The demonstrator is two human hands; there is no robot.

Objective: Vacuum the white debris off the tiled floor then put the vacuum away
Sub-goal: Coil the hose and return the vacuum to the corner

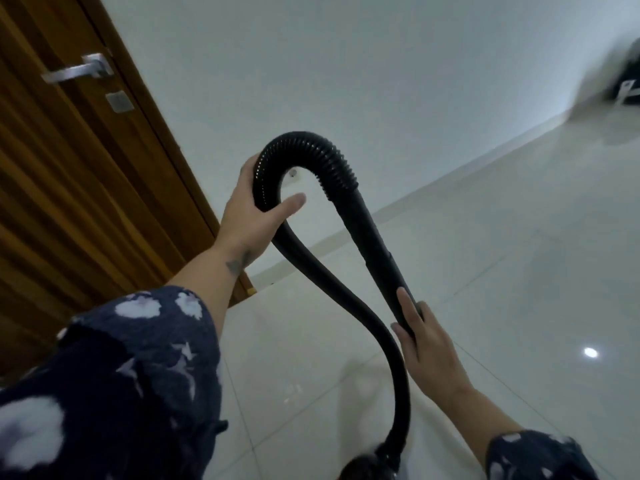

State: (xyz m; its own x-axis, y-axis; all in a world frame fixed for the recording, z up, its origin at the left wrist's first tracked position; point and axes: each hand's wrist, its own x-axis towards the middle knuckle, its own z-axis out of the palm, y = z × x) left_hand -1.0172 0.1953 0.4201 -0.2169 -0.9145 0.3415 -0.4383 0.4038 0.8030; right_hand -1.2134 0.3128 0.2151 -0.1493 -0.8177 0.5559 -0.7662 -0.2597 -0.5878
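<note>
left hand [247, 211] grip curled round ribbed hose [311, 150] bend | right hand [424, 344] grip wrapped on wand [374, 244] end | we keep loop loose, avoid kinks | tiled floor [519, 271] below

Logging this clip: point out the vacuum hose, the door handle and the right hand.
vacuum hose [304, 142]: head view, top of ribbed bend.
door handle [74, 71]: head view, middle of lever.
right hand [427, 351]: head view, back of hand.
</note>
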